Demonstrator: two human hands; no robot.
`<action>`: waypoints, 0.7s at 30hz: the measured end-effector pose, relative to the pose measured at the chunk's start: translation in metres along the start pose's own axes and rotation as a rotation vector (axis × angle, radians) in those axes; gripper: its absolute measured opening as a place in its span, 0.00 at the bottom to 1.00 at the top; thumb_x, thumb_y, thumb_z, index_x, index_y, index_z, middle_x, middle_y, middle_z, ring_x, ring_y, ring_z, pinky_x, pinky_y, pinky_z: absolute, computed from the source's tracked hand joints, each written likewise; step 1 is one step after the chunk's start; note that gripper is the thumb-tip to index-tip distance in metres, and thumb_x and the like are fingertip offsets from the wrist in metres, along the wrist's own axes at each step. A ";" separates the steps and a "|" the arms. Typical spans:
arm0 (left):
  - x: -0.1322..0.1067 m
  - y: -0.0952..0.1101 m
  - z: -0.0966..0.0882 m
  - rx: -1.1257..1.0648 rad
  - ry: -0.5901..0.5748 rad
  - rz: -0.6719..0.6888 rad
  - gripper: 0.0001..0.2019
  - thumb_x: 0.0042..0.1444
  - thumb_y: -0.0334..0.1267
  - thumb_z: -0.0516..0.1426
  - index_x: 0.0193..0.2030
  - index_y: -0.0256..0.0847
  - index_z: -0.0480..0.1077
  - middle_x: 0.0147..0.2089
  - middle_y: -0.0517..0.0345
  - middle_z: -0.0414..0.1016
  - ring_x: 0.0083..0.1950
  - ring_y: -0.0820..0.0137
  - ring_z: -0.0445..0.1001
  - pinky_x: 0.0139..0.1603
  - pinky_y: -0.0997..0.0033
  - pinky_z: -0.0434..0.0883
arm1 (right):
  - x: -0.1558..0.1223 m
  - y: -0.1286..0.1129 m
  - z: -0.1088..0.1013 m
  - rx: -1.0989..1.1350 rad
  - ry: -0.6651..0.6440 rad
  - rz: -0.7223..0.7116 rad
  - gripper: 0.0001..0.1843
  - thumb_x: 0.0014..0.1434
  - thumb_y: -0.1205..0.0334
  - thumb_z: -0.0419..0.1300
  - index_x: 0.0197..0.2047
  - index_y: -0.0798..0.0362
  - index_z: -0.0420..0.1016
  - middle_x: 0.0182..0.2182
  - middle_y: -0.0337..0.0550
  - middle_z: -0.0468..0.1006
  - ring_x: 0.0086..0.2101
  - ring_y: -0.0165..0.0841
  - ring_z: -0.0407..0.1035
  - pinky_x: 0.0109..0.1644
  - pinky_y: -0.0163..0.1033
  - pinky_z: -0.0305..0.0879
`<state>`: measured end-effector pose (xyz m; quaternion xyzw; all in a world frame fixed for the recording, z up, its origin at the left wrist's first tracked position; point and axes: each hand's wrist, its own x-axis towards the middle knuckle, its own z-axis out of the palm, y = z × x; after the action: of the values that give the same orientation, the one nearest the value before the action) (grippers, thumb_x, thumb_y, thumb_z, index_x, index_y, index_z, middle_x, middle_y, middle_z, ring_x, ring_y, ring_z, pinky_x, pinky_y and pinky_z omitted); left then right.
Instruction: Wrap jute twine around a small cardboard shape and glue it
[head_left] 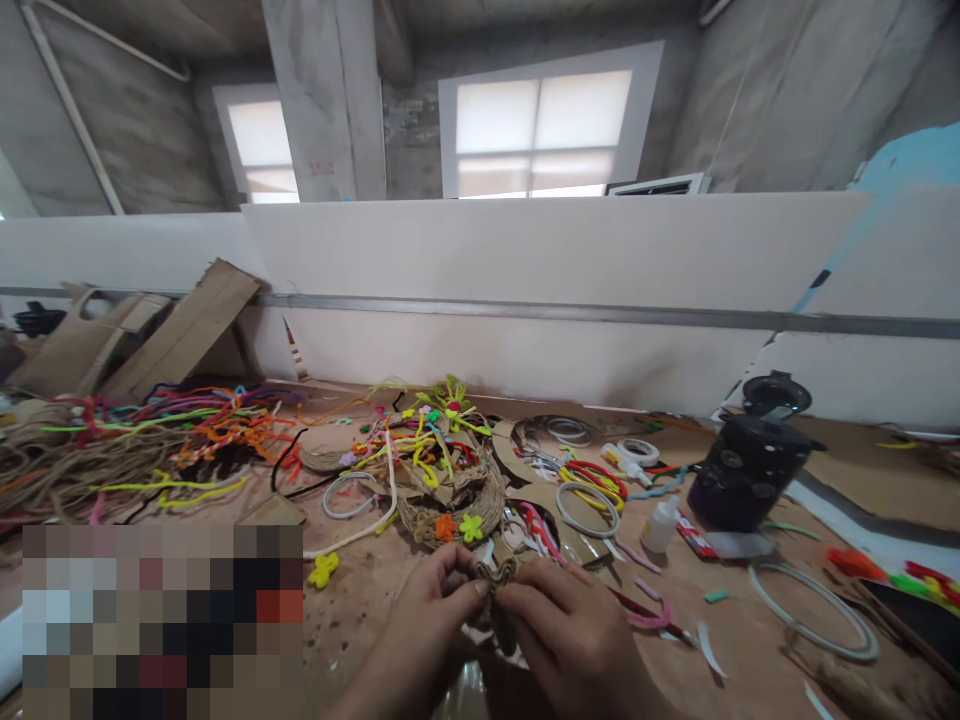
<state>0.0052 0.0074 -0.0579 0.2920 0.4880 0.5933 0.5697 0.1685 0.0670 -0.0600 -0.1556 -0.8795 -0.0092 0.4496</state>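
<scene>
My left hand [431,610] and my right hand [559,615] meet at the table's near edge, fingers pinched together on a small jute-wrapped cardboard piece [495,575] held between them. Its lower part is hidden behind my fingers. Just beyond lies a jute-wrapped cardboard crescent [457,510] with small orange and green flowers on it, under a tangle of coloured pipe cleaners [420,440].
A big heap of pipe cleaners and jute twine [142,445] fills the left. A black jar with its lid flipped up [746,465], a small glue bottle [661,525], white rings [814,610] and tape rolls [637,450] lie right. Cardboard sheets [180,330] lean on the white partition.
</scene>
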 end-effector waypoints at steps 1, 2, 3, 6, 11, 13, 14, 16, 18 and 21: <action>0.000 0.001 0.000 -0.010 -0.002 -0.003 0.15 0.44 0.41 0.70 0.33 0.41 0.69 0.27 0.63 0.73 0.27 0.73 0.70 0.28 0.75 0.66 | 0.000 0.000 0.000 0.004 -0.008 0.002 0.15 0.70 0.71 0.51 0.39 0.51 0.78 0.30 0.41 0.78 0.29 0.35 0.72 0.35 0.39 0.60; 0.000 0.001 0.001 -0.016 -0.005 -0.005 0.15 0.44 0.41 0.70 0.33 0.40 0.69 0.26 0.63 0.73 0.27 0.73 0.70 0.28 0.75 0.66 | 0.000 0.000 -0.001 0.006 -0.017 0.005 0.15 0.69 0.71 0.51 0.40 0.51 0.78 0.30 0.41 0.78 0.29 0.35 0.72 0.35 0.39 0.60; 0.000 0.002 0.001 -0.016 -0.008 -0.008 0.15 0.43 0.40 0.70 0.32 0.40 0.69 0.26 0.63 0.73 0.27 0.73 0.70 0.28 0.75 0.66 | 0.000 0.000 -0.001 0.006 -0.026 0.008 0.14 0.69 0.71 0.51 0.40 0.51 0.78 0.30 0.41 0.78 0.29 0.35 0.72 0.35 0.39 0.60; 0.001 0.002 0.000 -0.002 -0.007 -0.018 0.14 0.42 0.39 0.69 0.32 0.40 0.69 0.25 0.64 0.73 0.26 0.73 0.70 0.28 0.76 0.66 | 0.001 -0.001 -0.002 0.002 -0.030 0.002 0.14 0.68 0.72 0.51 0.40 0.50 0.78 0.30 0.41 0.78 0.29 0.35 0.72 0.35 0.38 0.60; 0.000 0.001 0.001 0.011 -0.001 0.007 0.10 0.44 0.34 0.66 0.32 0.40 0.69 0.25 0.66 0.72 0.26 0.75 0.68 0.30 0.77 0.64 | 0.003 -0.001 -0.002 0.001 -0.023 -0.007 0.14 0.67 0.73 0.51 0.40 0.50 0.77 0.30 0.41 0.78 0.29 0.35 0.72 0.35 0.38 0.60; -0.001 0.002 0.002 0.016 -0.003 0.007 0.10 0.44 0.34 0.65 0.31 0.41 0.69 0.25 0.65 0.72 0.27 0.75 0.68 0.30 0.77 0.64 | 0.003 -0.002 -0.002 0.000 -0.026 -0.002 0.14 0.67 0.73 0.51 0.39 0.50 0.76 0.30 0.41 0.78 0.29 0.35 0.72 0.35 0.38 0.60; -0.001 0.003 0.003 0.019 -0.005 0.013 0.10 0.44 0.34 0.65 0.31 0.41 0.68 0.25 0.65 0.72 0.27 0.75 0.68 0.30 0.77 0.64 | 0.003 -0.002 -0.002 0.003 -0.029 0.002 0.14 0.66 0.73 0.51 0.38 0.50 0.76 0.29 0.41 0.78 0.29 0.35 0.72 0.35 0.38 0.60; -0.001 0.005 0.004 0.038 -0.008 0.028 0.10 0.42 0.35 0.65 0.30 0.40 0.68 0.24 0.65 0.72 0.26 0.75 0.67 0.29 0.77 0.64 | 0.002 -0.003 -0.001 0.014 -0.038 0.007 0.14 0.66 0.73 0.51 0.38 0.50 0.76 0.29 0.41 0.78 0.29 0.35 0.72 0.35 0.37 0.61; 0.000 0.006 0.004 0.068 -0.002 0.030 0.11 0.41 0.35 0.65 0.29 0.40 0.67 0.23 0.66 0.70 0.25 0.76 0.66 0.27 0.77 0.64 | 0.001 -0.003 -0.001 0.029 -0.037 0.010 0.13 0.66 0.73 0.52 0.38 0.50 0.75 0.29 0.41 0.78 0.29 0.35 0.72 0.35 0.37 0.62; 0.000 0.004 0.003 0.105 0.024 0.003 0.12 0.43 0.38 0.66 0.31 0.41 0.67 0.23 0.66 0.69 0.25 0.75 0.66 0.25 0.77 0.63 | -0.001 -0.003 -0.001 0.077 -0.029 0.069 0.12 0.65 0.73 0.53 0.39 0.50 0.74 0.30 0.41 0.78 0.30 0.35 0.73 0.35 0.37 0.65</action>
<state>0.0064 0.0083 -0.0529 0.3152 0.5248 0.5713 0.5466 0.1690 0.0641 -0.0594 -0.1684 -0.8799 0.0427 0.4423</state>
